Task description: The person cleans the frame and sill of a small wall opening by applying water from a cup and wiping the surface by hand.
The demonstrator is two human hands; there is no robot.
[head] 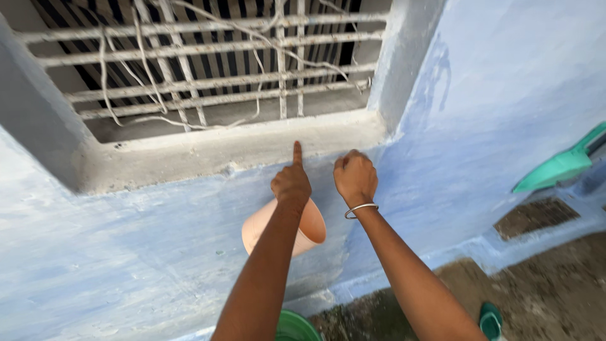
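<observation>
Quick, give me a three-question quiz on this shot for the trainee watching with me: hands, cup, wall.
1. True or false: the left hand points one finger up toward the window ledge.
2. What does the right hand wear at the wrist?
A. a watch
B. a thin metal bangle
C. a glove
3. Fill in: the peach plastic cup shows just below the ____ hand, in front of the blue wall.

Key
1. True: the index finger is raised, its tip at the ledge's lower edge.
2. B: the bangle circles the wrist; the hand is a closed fist.
3. Left.
</observation>
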